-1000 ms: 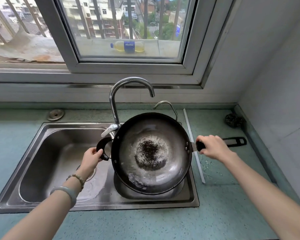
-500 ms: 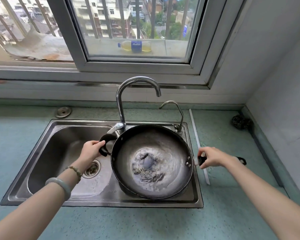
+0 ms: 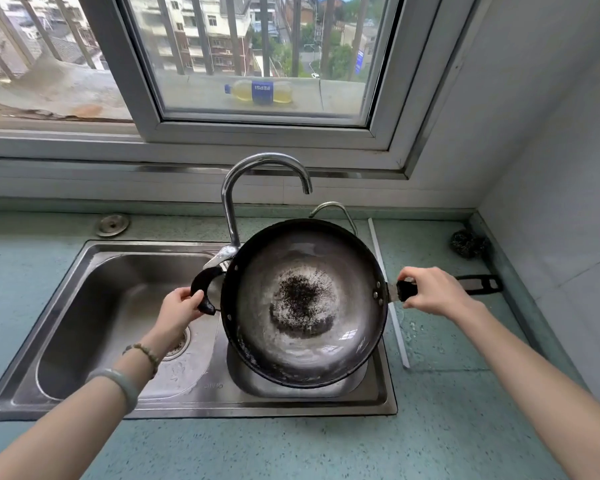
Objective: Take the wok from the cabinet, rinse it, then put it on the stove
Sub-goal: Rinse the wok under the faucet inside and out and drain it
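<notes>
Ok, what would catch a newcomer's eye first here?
The big dark wok, speckled black in the middle, held over the right basin of the sink. The left hand grips its loop handle, the right hand its long handle. Behind the window, a bottle lies on the ledge.

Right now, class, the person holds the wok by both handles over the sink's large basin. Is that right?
Not quite. The head view shows the left hand and right hand holding the wok by both handles over the small basin, not the large one.

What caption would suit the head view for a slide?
A dark wok held over the small sink basin, the left hand gripping its loop handle, the right hand its long handle.
</notes>
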{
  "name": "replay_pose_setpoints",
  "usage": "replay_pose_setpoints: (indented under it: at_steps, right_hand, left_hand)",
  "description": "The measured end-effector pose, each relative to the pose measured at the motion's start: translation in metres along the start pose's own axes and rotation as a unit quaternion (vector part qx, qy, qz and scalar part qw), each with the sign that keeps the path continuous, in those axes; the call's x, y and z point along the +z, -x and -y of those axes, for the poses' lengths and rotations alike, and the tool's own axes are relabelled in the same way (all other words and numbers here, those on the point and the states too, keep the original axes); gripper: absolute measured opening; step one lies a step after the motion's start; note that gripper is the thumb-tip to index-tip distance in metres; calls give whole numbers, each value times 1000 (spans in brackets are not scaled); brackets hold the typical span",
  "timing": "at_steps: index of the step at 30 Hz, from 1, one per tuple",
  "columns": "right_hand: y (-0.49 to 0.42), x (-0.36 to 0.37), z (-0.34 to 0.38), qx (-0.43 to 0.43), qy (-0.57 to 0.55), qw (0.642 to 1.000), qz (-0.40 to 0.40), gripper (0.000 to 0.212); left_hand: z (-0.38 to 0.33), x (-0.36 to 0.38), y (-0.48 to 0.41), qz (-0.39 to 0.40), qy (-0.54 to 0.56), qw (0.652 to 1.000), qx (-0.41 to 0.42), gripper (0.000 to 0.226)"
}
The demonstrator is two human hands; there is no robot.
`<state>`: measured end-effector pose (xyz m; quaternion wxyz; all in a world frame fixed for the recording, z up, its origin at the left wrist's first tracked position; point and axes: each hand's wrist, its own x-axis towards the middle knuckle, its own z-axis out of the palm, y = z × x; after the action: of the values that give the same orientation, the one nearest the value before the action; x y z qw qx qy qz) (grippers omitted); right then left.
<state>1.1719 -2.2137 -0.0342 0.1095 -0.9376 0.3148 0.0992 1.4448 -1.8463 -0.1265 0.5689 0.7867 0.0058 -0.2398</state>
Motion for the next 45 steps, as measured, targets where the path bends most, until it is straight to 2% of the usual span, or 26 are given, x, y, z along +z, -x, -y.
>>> replay_pose_setpoints:
  at_steps: [3,6,10,14,18,22,30,36,45]
  right_hand:
    - [1,29,-4,20,-49,999,5,50]
    - [0,57,-2,26,-79,996,28,67]
    - [-3,82,2,39,-99,993,41,47]
    - [-3,90,1,68,-109,992,-16,42]
    - [-3,87,0,85,-83,989,-85,43]
    - [-1,80,5,96,-91,976,-176,34]
    - [4,62,15,101,-129,942,-292,31]
    - [8,52,22,109,-156,928,-320,33]
    - [22,27,34,93,-176,909,-365,34]
  left_hand:
    - [-16,-5,0,-2,-9,999,41,17]
    - [-32,-13,-5,-5,-58,995,82,23]
    - [-51,-29,-6,19,-140,982,127,31]
    - [-61,-36,5,69,-171,973,136,37]
    - [-58,-31,10,61,-195,968,145,41]
    - [-57,-24,13,29,-226,960,162,40]
    - [-67,-19,24,-23,-196,957,213,36]
    - [-64,-22,24,-61,-151,959,233,41]
    - [-73,-27,40,-70,-54,962,259,50]
